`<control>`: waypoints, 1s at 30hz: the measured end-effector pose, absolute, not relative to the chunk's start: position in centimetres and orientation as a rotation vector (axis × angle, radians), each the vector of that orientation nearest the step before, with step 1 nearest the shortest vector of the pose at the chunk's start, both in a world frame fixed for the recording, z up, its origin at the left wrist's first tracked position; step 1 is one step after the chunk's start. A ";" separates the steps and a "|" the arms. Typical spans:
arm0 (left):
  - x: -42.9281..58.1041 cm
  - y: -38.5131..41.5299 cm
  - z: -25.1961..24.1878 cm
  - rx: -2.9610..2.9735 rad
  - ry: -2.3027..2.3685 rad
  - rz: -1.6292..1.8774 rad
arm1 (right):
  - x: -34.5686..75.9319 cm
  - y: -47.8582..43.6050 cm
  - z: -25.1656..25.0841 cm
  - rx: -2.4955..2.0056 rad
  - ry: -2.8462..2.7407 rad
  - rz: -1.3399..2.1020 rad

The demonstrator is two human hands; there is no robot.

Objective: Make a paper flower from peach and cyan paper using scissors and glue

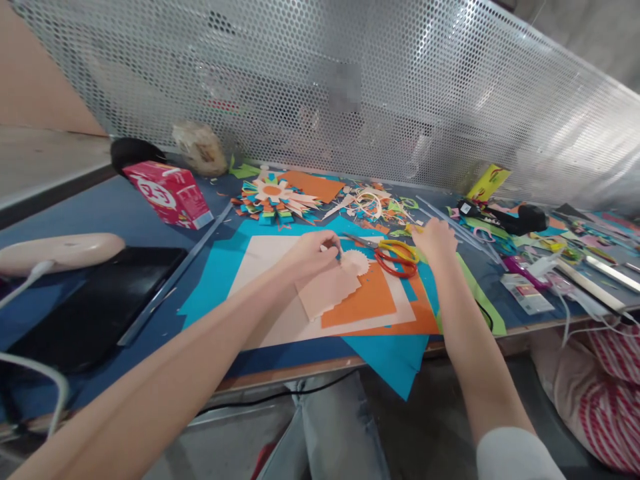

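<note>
My left hand (316, 253) is closed in a pinch over a pale peach paper sheet (327, 291) with a zigzag-cut edge. What its fingertips hold is too small to make out. Right beside them lies a small pale paper piece (356, 261) with a toothed round edge. Scissors (397, 257) with red and yellow handles rest on the sheets, blades towards my left hand. Beyond them, my right hand (436, 241) has its fingers curled at something yellow (414, 229), mostly hidden. Underneath are orange paper (373, 300), a larger pale sheet (260, 280) and blue paper (215, 280).
A layered paper flower (273, 192) and paper scraps (373, 203) lie at the back before a perforated metal screen (300, 87). To the left are a pink box (170, 195) and a black tablet-like slab (100, 307). A black stapler-like tool (503, 217) lies right.
</note>
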State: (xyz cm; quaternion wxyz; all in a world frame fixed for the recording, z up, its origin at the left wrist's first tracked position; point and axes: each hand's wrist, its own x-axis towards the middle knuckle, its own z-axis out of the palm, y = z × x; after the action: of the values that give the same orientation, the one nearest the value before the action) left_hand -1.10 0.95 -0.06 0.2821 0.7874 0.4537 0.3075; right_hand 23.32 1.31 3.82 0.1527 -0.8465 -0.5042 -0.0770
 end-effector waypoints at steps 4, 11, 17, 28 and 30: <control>-1.1 0.6 0.2 2.134 1.166 0.716 | 25.6 2.9 2.9 -2.733 -1.222 -0.054; -1.3 0.5 0.3 2.272 1.055 0.648 | 27.6 4.3 1.6 -2.623 -1.289 0.026; -1.2 0.6 0.3 2.343 1.030 0.648 | 28.3 3.8 2.0 -2.445 -1.303 -0.141; -1.6 0.0 1.3 2.175 0.939 0.536 | 26.0 2.5 3.1 -1.975 -1.415 -0.520; -1.9 0.4 1.1 2.167 1.000 0.607 | 25.2 2.0 2.9 -1.839 -1.644 -0.549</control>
State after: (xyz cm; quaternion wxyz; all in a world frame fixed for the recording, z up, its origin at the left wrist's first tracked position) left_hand -1.87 0.44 1.08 0.3332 0.8298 0.3828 0.2323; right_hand 25.25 2.00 2.91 0.3023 -0.6937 -0.6201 -0.2071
